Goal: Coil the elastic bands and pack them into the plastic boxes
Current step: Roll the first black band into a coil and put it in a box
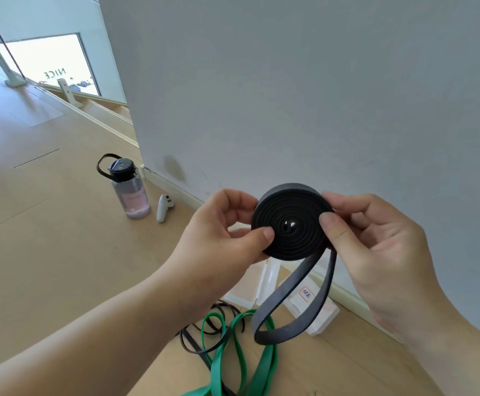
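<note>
A black elastic band (293,224) is wound into a flat spiral disc in front of me. Its loose end hangs below the disc as a grey loop. My left hand (221,235) pinches the disc's left edge, thumb on the front face. My right hand (375,232) pinches the right edge, thumb on the face as well. On the wooden floor below lie a green elastic band (233,355) and a thin black band (201,335), both uncoiled and tangled together. Clear plastic boxes (313,307) sit by the wall behind the hanging loop, one with a small label.
A water bottle (130,190) with a black lid stands on the floor to the left, next to a white handheld controller (164,208). A grey wall (290,95) rises straight ahead, with a white skirting board. A stair edge with glass railing lies far left.
</note>
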